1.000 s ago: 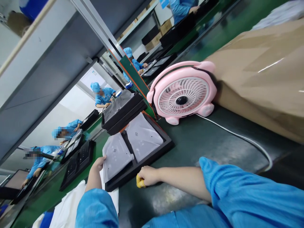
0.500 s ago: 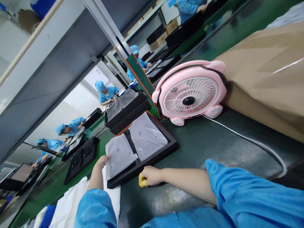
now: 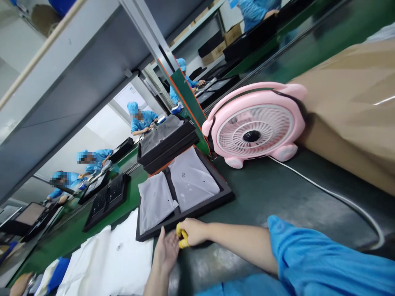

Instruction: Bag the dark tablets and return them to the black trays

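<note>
A black foam tray (image 3: 203,207) lies tilted across my view on the bench, with two flat items in frosted plastic bags in its compartments: a left bag (image 3: 156,201) and a right bag (image 3: 194,179). In front of the tray's near edge, my left hand (image 3: 166,251) is open, palm turned up, fingers stretched toward my other hand. My right hand (image 3: 194,232), with yellow coverings on its fingertips, is curled closed beside the left fingertips. Whatever it may hold is hidden.
White plastic bags (image 3: 123,250) lie in a pile at left. A pink fan (image 3: 225,146) with a white cord stands behind right, beside a large cardboard box (image 3: 348,90). Stacked black trays (image 3: 168,142) and another black tray (image 3: 106,201) sit farther along. Several co-workers in blue work beyond.
My left hand has left the left bag's edge and moved right and nearer, opening beside my right hand. The right hand stays near the tray's front edge, its yellow fingertips showing more.
</note>
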Available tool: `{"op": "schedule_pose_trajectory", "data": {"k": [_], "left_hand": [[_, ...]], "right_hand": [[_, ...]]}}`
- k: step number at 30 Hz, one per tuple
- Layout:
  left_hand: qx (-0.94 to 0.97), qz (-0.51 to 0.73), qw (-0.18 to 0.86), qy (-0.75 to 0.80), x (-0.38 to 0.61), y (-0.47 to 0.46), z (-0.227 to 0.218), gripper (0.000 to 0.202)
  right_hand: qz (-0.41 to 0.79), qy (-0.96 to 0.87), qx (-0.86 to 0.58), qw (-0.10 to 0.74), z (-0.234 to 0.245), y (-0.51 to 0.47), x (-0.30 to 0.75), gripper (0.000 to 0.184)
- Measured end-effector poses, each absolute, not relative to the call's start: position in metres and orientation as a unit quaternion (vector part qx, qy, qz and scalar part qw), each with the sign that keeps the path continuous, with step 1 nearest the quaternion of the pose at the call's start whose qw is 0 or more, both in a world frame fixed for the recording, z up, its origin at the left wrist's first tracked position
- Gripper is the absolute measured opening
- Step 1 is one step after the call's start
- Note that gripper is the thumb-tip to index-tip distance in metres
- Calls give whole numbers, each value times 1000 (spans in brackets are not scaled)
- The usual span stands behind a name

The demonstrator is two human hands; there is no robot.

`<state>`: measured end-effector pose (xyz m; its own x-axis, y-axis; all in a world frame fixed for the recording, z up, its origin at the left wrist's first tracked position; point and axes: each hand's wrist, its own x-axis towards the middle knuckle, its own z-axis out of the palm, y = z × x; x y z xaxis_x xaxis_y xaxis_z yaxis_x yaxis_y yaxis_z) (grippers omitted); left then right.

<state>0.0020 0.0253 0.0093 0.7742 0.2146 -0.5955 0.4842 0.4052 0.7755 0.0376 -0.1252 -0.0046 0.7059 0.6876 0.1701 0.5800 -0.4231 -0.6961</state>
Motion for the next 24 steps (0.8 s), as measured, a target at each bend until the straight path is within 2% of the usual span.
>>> {"op": "schedule_pose_trajectory", "data": {"k": [4, 8, 12, 19, 24], "left_hand": [[509, -13, 794, 331, 24, 2, 17, 27], [473, -15, 799, 372, 28, -2, 27, 29], [464, -1, 804, 373, 22, -5, 32, 24], [438, -2, 842, 316, 29, -12, 33, 17], [428, -4, 847, 316, 36, -13, 36, 7]], "right_hand": [[-43, -377, -853, 358, 2, -135, 35, 24], [-177, -304, -874, 334, 17, -138, 46, 45], [-127, -253, -919, 274, 30, -123, 57, 66], [-151, -306, -901, 269, 32, -115, 61, 58], [-338, -379, -804, 310, 9, -131, 52, 47]]}}
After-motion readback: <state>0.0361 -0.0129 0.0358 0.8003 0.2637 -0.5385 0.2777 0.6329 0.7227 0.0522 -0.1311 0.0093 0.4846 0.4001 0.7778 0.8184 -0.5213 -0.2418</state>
